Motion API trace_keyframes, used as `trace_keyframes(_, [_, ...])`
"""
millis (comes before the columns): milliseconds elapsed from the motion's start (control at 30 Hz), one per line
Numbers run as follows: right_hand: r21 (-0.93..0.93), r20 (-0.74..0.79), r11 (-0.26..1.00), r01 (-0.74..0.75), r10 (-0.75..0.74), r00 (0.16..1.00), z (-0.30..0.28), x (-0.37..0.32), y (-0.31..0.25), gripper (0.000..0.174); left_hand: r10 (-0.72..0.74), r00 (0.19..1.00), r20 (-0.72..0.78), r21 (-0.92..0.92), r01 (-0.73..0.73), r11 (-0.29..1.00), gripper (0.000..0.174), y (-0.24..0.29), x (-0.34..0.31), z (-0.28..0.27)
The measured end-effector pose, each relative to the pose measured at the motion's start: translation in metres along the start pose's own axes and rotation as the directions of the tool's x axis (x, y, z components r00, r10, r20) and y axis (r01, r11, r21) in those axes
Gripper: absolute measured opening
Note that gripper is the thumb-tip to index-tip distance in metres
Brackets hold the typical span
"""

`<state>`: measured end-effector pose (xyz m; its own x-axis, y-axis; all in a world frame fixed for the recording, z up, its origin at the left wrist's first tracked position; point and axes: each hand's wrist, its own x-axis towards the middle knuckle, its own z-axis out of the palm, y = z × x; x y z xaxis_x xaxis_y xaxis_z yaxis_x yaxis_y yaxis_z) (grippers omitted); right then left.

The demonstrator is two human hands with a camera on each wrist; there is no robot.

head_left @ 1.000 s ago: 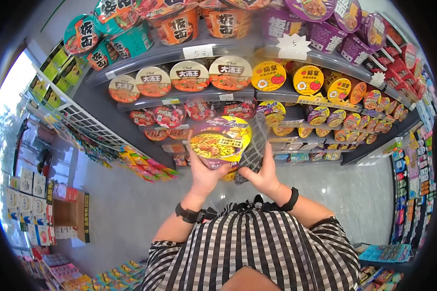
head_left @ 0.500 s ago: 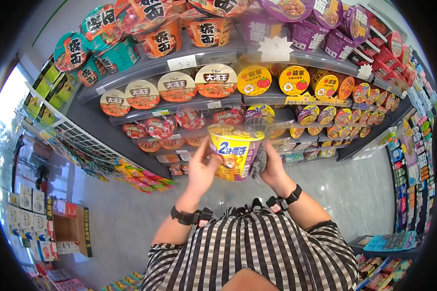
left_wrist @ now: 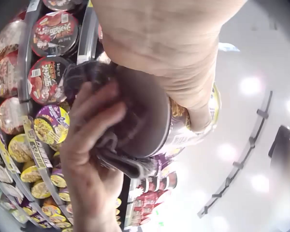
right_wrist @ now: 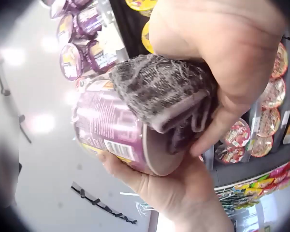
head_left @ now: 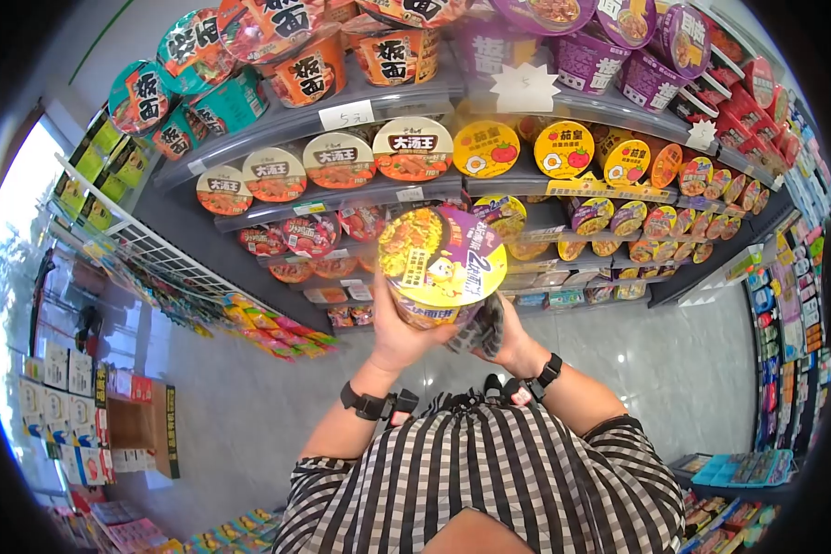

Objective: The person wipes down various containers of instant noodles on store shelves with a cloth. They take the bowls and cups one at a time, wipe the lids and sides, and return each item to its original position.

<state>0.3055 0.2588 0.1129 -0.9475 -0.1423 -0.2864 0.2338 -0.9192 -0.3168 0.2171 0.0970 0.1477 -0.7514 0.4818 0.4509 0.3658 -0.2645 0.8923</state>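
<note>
A purple and yellow noodle cup [head_left: 441, 263] is tilted with its lid facing up toward the head camera. My left hand [head_left: 399, 331] grips its side; in the right wrist view the left thumb or finger lies along the cup [right_wrist: 108, 128] near the barcode. My right hand [head_left: 515, 343] holds a dark grey knitted cloth item [head_left: 482, 332] against the cup's base. In the left wrist view the fingers of the right hand [left_wrist: 94, 159] curl over the dark item [left_wrist: 121, 116] beside the cup's bottom.
Shelves of noodle cups stand ahead, with white-lidded cups [head_left: 412, 150], yellow-lidded cups [head_left: 564, 150] and a price card [head_left: 348, 114]. A white wire rack [head_left: 157, 235] with bagged goods is at the left. Grey floor [head_left: 249, 406] shows below the shelves.
The cup has turned from showing its side to showing its lid. My right hand and the dark item have moved lower, partly behind the cup.
</note>
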Motion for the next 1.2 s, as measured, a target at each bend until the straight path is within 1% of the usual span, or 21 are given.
trace_keyframes(33, [-0.030, 0.072, 0.998, 0.050, -0.047, 0.996, -0.001, -0.005, -0.001, 0.049, 0.001, 1.000, -0.006, -0.041, -0.002, 0.999, 0.119, 0.002, 0.004, -0.002])
trace_keyframes(133, [-0.144, 0.025, 0.988, 0.055, -0.052, 0.998, -0.024, -0.021, -0.010, 0.047, -0.028, 1.000, 0.008, -0.091, 0.028, 0.995, 0.122, 0.011, 0.011, -0.016])
trace_keyframes(200, [-0.163, 0.057, 0.983, 0.088, -0.080, 0.995, -0.029, -0.023, -0.020, 0.047, -0.062, 0.997, 0.034, -0.252, 0.069, 0.965, 0.122, 0.012, 0.011, -0.022])
trace_keyframes(267, [-0.106, 0.119, 0.966, 0.235, -0.222, 0.968, -0.027, -0.023, -0.031, 0.048, -0.078, 0.991, 0.107, -0.279, 0.105, 0.954, 0.123, 0.006, 0.008, -0.024])
trace_keyframes(367, [-0.079, 0.013, 0.964, 0.254, -0.253, 0.967, -0.017, -0.018, -0.028, 0.045, -0.172, 0.925, 0.340, -0.278, 0.273, 0.921, 0.123, -0.008, 0.009, -0.015])
trace_keyframes(400, [-0.024, -0.031, 0.971, 0.239, -0.239, 0.970, -0.013, -0.018, -0.026, 0.044, -0.171, 0.923, 0.344, -0.276, 0.273, 0.921, 0.123, -0.012, 0.008, -0.012])
trace_keyframes(467, [-0.019, -0.038, 0.957, 0.288, -0.289, 0.957, -0.023, -0.012, -0.020, 0.043, -0.284, 0.948, 0.143, -0.277, 0.313, 0.908, 0.116, -0.016, 0.009, -0.003])
trace_keyframes(500, [-0.014, -0.048, 0.944, 0.330, -0.330, 0.943, -0.027, -0.010, -0.018, 0.042, -0.405, 0.897, 0.176, -0.409, 0.441, 0.799, 0.103, -0.014, 0.002, 0.002])
trace_keyframes(533, [-0.015, -0.045, 0.946, 0.324, -0.324, 0.945, -0.031, -0.009, -0.018, 0.042, -0.406, 0.898, 0.169, -0.410, 0.439, 0.800, 0.103, -0.022, -0.003, 0.005])
trace_keyframes(600, [-0.132, -0.061, 0.917, 0.376, -0.386, 0.921, -0.030, -0.009, -0.017, 0.040, -0.472, 0.808, 0.353, -0.655, 0.573, 0.492, 0.088, -0.048, -0.013, 0.003])
trace_keyframes(633, [-0.178, -0.027, 0.900, 0.397, -0.408, 0.913, -0.029, -0.010, -0.019, 0.040, -0.473, 0.791, 0.387, -0.720, 0.580, 0.381, 0.074, -0.056, -0.020, -0.001])
trace_keyframes(667, [-0.177, -0.024, 0.901, 0.396, -0.406, 0.914, -0.030, -0.010, -0.020, 0.040, -0.473, 0.793, 0.384, -0.720, 0.578, 0.384, 0.074, -0.051, -0.020, -0.004])
trace_keyframes(767, [-0.331, 0.044, 0.822, 0.464, -0.478, 0.877, -0.025, -0.014, -0.026, 0.039, -0.414, 0.793, 0.446, -0.807, 0.556, 0.196, 0.062, -0.038, -0.019, -0.011])
trace_keyframes(800, [-0.331, 0.045, 0.824, 0.461, -0.474, 0.879, -0.021, -0.016, -0.028, 0.039, -0.416, 0.794, 0.443, -0.809, 0.554, 0.198, 0.062, -0.039, -0.020, -0.012])
trace_keyframes(867, [-0.313, 0.029, 0.846, 0.432, -0.446, 0.895, -0.017, -0.017, -0.032, 0.043, -0.446, 0.843, 0.302, -0.833, 0.460, 0.306, 0.062, -0.046, -0.023, -0.010])
trace_keyframes(900, [-0.384, 0.097, 0.812, 0.440, -0.438, 0.894, -0.015, -0.016, -0.033, 0.047, -0.481, 0.842, 0.245, -0.859, 0.419, 0.295, 0.061, -0.055, -0.026, -0.008])
trace_keyframes(933, [-0.386, 0.099, 0.812, 0.437, -0.434, 0.895, -0.016, -0.015, -0.029, 0.047, -0.465, 0.822, 0.329, -0.900, 0.422, 0.109, 0.059, -0.062, -0.027, -0.005])
trace_keyframes(1000, [-0.532, 0.140, 0.697, 0.481, -0.487, 0.862, -0.017, -0.012, -0.019, 0.050, -0.405, 0.820, 0.403, -0.910, 0.405, -0.087, 0.059, -0.059, -0.033, -0.003])
trace_keyframes(1100, [-0.664, 0.168, 0.595, 0.452, -0.471, 0.866, -0.005, -0.016, -0.022, 0.049, -0.477, 0.797, 0.372, -0.920, 0.383, -0.077, 0.055, -0.046, -0.037, -0.005])
trace_keyframes(1133, [-0.724, 0.174, 0.541, 0.428, -0.458, 0.872, -0.002, -0.017, -0.023, 0.047, -0.580, 0.728, 0.366, -0.907, 0.419, -0.047, 0.056, -0.055, -0.041, -0.012])
trace_keyframes(1200, [-0.761, 0.174, 0.495, 0.419, -0.466, 0.867, -0.002, -0.015, -0.026, 0.045, -0.455, 0.784, 0.423, -0.884, 0.467, -0.018, 0.059, -0.052, -0.047, -0.024])
